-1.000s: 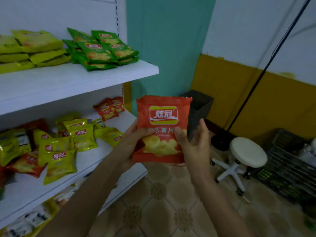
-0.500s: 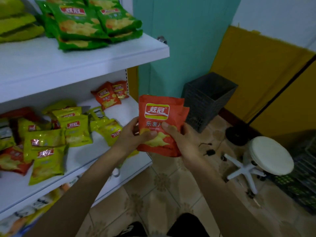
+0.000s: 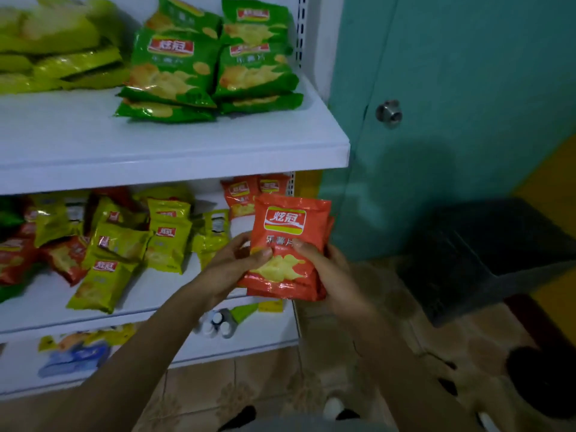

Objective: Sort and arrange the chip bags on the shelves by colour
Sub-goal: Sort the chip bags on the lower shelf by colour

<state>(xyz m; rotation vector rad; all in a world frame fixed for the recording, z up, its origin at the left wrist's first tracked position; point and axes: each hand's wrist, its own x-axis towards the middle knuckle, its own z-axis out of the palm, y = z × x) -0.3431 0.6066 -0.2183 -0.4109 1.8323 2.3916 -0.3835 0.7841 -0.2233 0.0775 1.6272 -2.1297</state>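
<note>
Holds orange chip bags (image 3: 283,268) nearer the middle shelf (image 3: 156,289) than before; grips them in left hand (image 3: 230,265) and right hand (image 3: 333,271), thumbs in front; upright, logo uppermost.

left hand (image 3: 231,265) — thumb pinching | right hand (image 3: 329,269) — thumb pinching, fingers seemingly curled behind

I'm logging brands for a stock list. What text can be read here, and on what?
"炫冠": logo on the held orange bag and on the front green bag.
"乐薯片": under the logo on the orange bag.
Print on the yellow bags: too blurred to read.
</note>
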